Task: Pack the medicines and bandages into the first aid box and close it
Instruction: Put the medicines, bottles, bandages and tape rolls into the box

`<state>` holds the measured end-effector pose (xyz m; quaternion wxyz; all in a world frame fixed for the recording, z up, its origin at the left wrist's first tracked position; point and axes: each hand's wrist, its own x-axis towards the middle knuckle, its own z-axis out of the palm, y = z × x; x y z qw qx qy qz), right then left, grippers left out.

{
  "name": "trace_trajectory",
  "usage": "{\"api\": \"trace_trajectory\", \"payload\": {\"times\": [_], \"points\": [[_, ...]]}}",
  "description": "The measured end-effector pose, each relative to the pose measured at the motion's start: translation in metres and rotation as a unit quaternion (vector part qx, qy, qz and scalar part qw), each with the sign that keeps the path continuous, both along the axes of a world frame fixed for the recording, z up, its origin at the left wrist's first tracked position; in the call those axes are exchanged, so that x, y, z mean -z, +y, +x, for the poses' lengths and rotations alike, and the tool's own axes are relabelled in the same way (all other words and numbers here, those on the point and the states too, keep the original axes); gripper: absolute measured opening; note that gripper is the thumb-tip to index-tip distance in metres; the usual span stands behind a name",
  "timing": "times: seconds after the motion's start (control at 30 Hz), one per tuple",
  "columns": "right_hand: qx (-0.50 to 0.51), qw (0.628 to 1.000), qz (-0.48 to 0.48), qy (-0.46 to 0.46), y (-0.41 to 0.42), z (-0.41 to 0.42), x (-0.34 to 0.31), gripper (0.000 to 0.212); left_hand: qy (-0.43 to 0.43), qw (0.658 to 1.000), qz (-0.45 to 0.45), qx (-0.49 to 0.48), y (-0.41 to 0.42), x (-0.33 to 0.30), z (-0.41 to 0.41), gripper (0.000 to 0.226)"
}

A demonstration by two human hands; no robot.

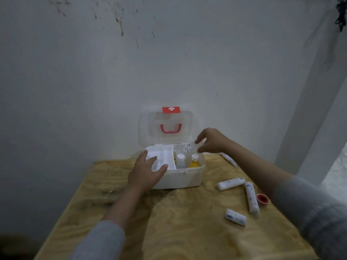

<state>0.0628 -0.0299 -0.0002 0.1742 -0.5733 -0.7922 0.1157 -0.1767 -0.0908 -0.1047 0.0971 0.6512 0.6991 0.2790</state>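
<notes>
The white first aid box (189, 178) stands at the table's far edge, its clear lid (169, 119) with a red handle raised against the wall. Inside are a white tray (167, 156) on the left, a white bottle (180, 160) and a yellow bottle (194, 162). My left hand (145, 173) lies on the box's front-left corner, fingers spread over the tray. My right hand (210, 140) hovers over the box's right end with thumb and fingers curved. A small labelled clear thing (187, 147) shows beside them; whether they hold it is unclear. Three wrapped bandage rolls (231, 183) (252, 199) (236, 217) lie to the right.
A red tape roll (262, 199) sits by my right forearm, and another white roll (228, 159) lies behind that arm. The plywood table (169, 222) ends at the wall (112, 91) behind the box. A white pillar (309, 128) stands at the right.
</notes>
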Motion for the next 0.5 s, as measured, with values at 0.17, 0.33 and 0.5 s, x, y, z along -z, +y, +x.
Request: {"api": "trace_trajectory", "payload": {"times": [0.17,0.33,0.5], "points": [[-0.01,0.998,-0.062,-0.025,0.018,-0.019,0.01,0.038,0.0,1.0,0.002,-0.009,-0.001,-0.002,0.003,0.071],[-0.003,0.994,-0.097,-0.044,0.034,-0.028,0.014,0.041,-0.008,1.0,0.007,-0.01,-0.001,-0.001,0.003,0.07],[0.002,0.992,-0.116,-0.056,0.04,-0.042,0.026,0.036,-0.012,1.0,0.008,-0.015,0.0,0.0,0.004,0.07]]}}
